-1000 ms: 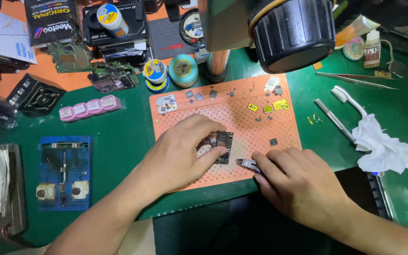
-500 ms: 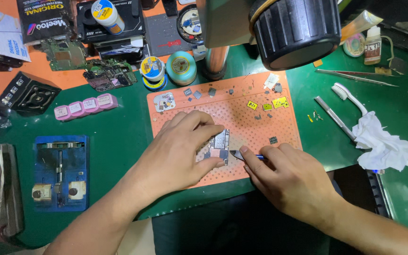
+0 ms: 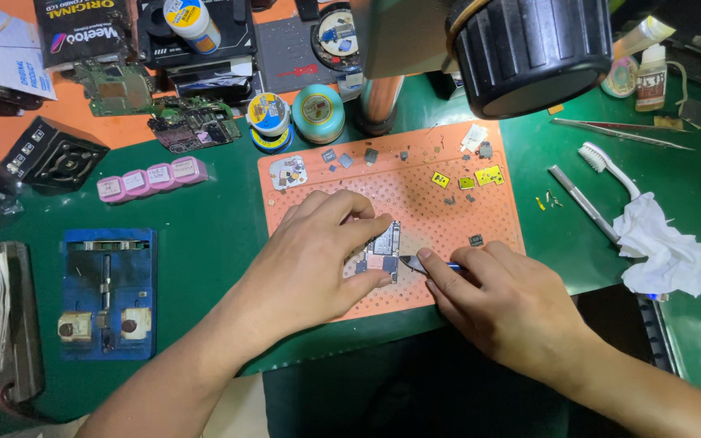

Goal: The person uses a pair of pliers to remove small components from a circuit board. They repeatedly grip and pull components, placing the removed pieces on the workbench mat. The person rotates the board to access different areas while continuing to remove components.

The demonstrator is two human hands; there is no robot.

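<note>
A small circuit board [image 3: 384, 246] lies on the orange perforated mat [image 3: 415, 191]. My left hand [image 3: 311, 258] pinches the board between thumb and fingers and holds it flat on the mat. My right hand [image 3: 506, 304] grips a thin blue-handled blade tool [image 3: 427, 264], whose metal tip touches the board's right edge. Both hands rest on the mat's near edge.
Small chips and yellow parts [image 3: 466, 180] dot the mat. A black microscope head [image 3: 529, 49] hangs above. Jars [image 3: 318, 113], circuit boards [image 3: 192, 123], a pink box strip [image 3: 152, 178], a blue fixture [image 3: 108, 292], tweezers [image 3: 622, 134], a toothbrush [image 3: 606, 166] and a white tissue [image 3: 667, 255] lie around.
My right hand slid left and brought the tool tip to the board's edge. My left hand shifted its fingers a little on the board. The view moved slightly.
</note>
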